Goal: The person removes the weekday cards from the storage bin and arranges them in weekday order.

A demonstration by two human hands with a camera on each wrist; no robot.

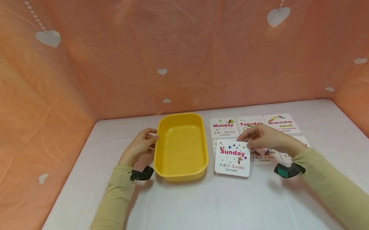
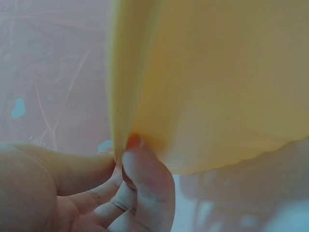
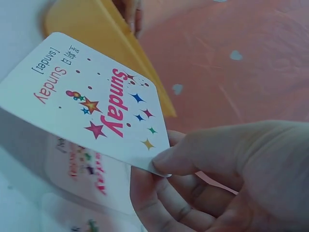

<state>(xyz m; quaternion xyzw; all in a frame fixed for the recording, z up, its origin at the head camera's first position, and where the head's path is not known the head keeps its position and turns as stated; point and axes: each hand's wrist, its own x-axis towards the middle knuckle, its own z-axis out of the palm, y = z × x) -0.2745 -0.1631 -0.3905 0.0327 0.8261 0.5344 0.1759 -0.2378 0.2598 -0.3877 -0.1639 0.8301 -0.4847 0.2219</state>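
A yellow plastic tray (image 1: 183,174) stands on the table, its inside bare. My left hand (image 1: 141,145) grips its left rim; in the left wrist view the thumb and a finger (image 2: 149,186) pinch the yellow wall (image 2: 207,96). My right hand (image 1: 267,139) pinches the Sunday card (image 1: 232,158) by its upper right corner. The card is tilted and raised over the other cards, hiding part of the lower row. In the right wrist view the thumb (image 3: 181,157) lies on the printed face of the Sunday card (image 3: 87,96).
Cards for Monday (image 1: 223,127), Tuesday (image 1: 250,121) and Wednesday (image 1: 281,123) form a row right of the tray. The Friday card (image 1: 264,157) lies in a second row below, partly covered. Orange cloth (image 1: 174,45) with white hearts walls the table's back and sides.
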